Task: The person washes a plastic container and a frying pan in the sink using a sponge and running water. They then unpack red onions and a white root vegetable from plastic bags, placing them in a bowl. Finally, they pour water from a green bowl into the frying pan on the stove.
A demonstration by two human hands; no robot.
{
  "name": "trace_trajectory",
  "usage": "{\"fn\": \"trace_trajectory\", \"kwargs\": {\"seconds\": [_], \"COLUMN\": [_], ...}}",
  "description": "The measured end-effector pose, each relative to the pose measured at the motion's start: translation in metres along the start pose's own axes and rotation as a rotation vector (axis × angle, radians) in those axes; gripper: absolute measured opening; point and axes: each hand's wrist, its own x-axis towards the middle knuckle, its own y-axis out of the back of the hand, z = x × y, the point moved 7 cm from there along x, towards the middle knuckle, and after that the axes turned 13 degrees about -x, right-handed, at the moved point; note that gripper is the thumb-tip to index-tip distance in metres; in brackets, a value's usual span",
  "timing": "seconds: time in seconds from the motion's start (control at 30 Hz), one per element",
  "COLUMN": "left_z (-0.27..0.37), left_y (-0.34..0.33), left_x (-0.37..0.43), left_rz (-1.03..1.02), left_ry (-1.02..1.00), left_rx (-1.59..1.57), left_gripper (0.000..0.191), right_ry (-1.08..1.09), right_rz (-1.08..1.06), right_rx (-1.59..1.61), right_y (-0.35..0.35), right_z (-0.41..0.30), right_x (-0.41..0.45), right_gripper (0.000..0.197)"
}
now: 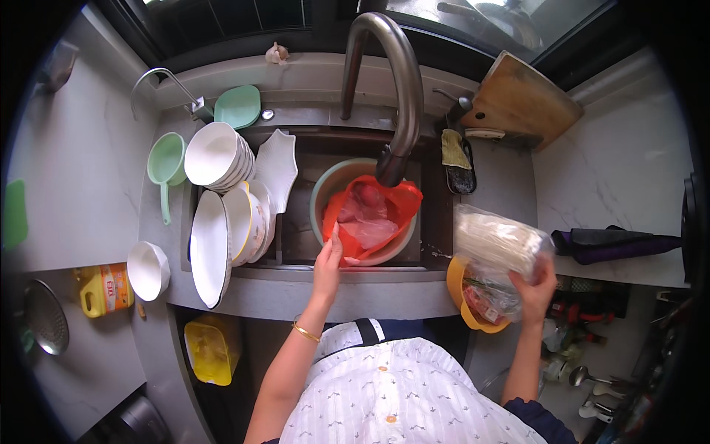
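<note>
My left hand (332, 256) grips the near edge of a red plastic bag (407, 201), which stands open. Inside the bag lies a clear bag of pinkish contents (367, 216), with a round reddish item at its far side. The red bag rests in a round light-green basin (320, 191) in the sink. At the right, my right hand (535, 288) holds a clear plastic package of pale noodle-like strands (493, 236). Below that package, a yellow bowl (456, 283) contains another clear plastic package, partly covered by the hand and the noodles.
A curved metal faucet (407, 83) arches over the basin. Left of it stand stacked white bowls (213, 155), an oval white dish (209, 250) and a green ladle (167, 158). A wooden cutting board (518, 105) leans at the back right, near a black sponge holder (461, 180).
</note>
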Motion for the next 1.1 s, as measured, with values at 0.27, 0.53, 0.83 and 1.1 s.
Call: {"fn": "trace_trajectory", "kwargs": {"seconds": [0.27,0.53,0.83,1.1], "left_z": [-0.009,0.003,0.014,0.021], "left_y": [-0.001,-0.006,-0.014,0.007], "left_x": [0.009,0.009,0.018,0.028], "left_rz": [-0.025,-0.041,-0.059,0.011], "left_ry": [-0.03,-0.022,-0.11,-0.062], "left_rx": [-0.017,0.035,0.129,0.115], "left_gripper": [0.069,0.064,0.054,0.053], "right_ry": [0.291,0.354,0.359,0.37], "right_rz": [-0.122,-0.406,-0.788,-0.859], "right_rx": [-0.998,-0.402,-0.771,-0.89], "right_y": [0.014,-0.128,-0.457,-0.472], "right_z": [-0.023,-0.061,0.077,0.067], "right_x": [-0.036,0.007,0.063,0.07], "right_gripper": [0.035,0.027,0.051,0.065]}}
